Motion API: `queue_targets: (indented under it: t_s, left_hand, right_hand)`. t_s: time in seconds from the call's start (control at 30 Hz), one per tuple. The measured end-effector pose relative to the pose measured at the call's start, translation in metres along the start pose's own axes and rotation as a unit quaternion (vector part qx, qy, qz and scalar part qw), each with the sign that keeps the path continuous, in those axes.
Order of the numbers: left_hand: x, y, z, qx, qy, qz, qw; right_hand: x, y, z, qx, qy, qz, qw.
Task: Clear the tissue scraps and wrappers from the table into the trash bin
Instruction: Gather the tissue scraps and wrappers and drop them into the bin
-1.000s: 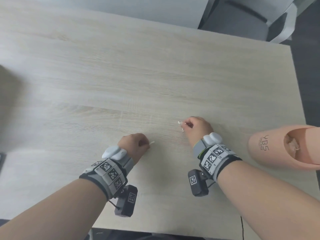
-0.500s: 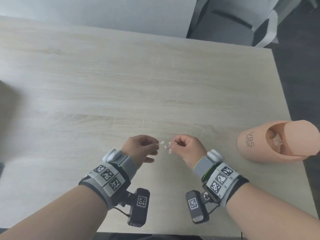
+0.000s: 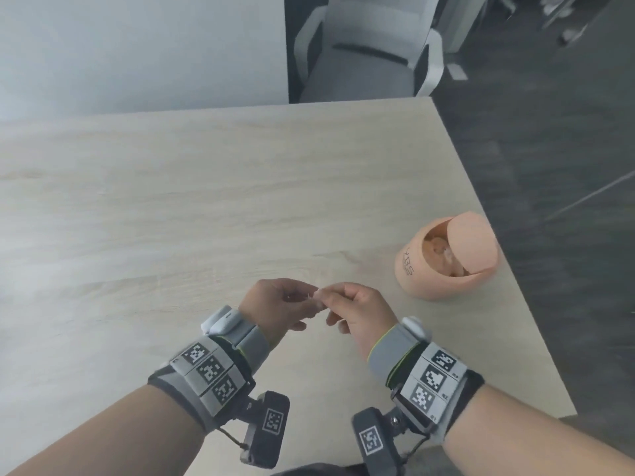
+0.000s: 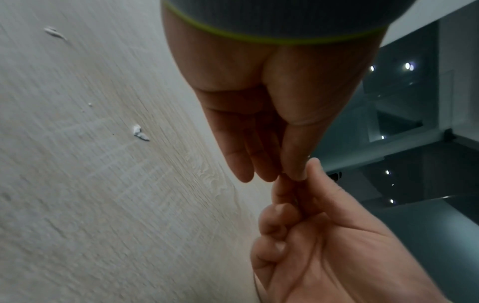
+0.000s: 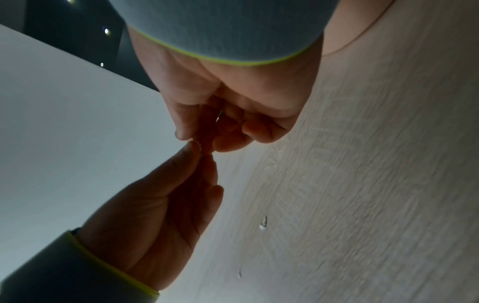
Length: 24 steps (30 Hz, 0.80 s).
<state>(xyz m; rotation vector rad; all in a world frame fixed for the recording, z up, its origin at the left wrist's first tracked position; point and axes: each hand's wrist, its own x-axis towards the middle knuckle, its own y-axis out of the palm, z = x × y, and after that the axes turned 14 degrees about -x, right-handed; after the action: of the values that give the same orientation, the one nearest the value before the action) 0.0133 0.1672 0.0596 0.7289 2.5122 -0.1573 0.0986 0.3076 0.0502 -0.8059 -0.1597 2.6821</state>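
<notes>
Both hands hover over the wooden table [image 3: 171, 218], fingertips touching each other. My left hand [image 3: 309, 298] pinches a tiny white tissue scrap [image 3: 318, 293] between thumb and fingers. My right hand [image 3: 328, 298] pinches at the same spot, its other fingers curled in. In the wrist views the left hand [image 4: 287, 176] and right hand [image 5: 199, 141] meet tip to tip and hide the scrap. More white scraps [image 4: 140, 132] [image 4: 54, 32] lie on the table below; one scrap [image 5: 263, 222] shows in the right wrist view. The peach trash bin [image 3: 412, 269] stands right of my right hand, lid tilted open.
The bin stands close to the table's right edge [image 3: 515, 286], with dark floor beyond. A grey office chair [image 3: 364, 53] stands past the far edge. A pale wall panel [image 3: 137, 46] lies behind the table at the left.
Both hands lifted off the table with scraps and came together until the fingertips touch. My view swung right, so the bin now sits further inside the picture.
</notes>
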Motion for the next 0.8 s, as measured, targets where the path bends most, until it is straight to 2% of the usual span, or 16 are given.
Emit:
queue_targets:
  t_s: [0.07, 0.23, 0.3, 0.4, 0.53, 0.8]
  left_hand:
    - [0.007, 0.002, 0.004, 0.03, -0.003, -0.006, 1.0]
    - [0.034, -0.045, 0.026, 0.137, -0.023, -0.144, 0.98]
    - [0.041, -0.067, 0.037, 0.15, -0.055, -0.162, 0.974]
    - [0.043, -0.076, 0.053, 0.204, -0.076, -0.153, 0.964]
    - [0.041, -0.063, 0.069, 0.286, -0.096, -0.12, 0.946]
    - [0.054, -0.044, 0.071, 0.378, -0.066, -0.106, 0.917]
  right_hand:
    - [-0.002, -0.01, -0.007, -0.013, 0.005, 0.015, 1.0]
    - [0.006, -0.028, -0.025, -0.045, 0.039, -0.007, 0.998]
    - [0.01, -0.035, -0.032, -0.049, 0.055, -0.012, 0.997]
    - [0.018, -0.041, -0.039, -0.052, 0.074, -0.011, 0.996]
    - [0.024, -0.041, -0.042, -0.058, 0.068, -0.002, 0.996]
    - [0.021, -0.048, -0.04, -0.101, 0.034, 0.014, 0.994]
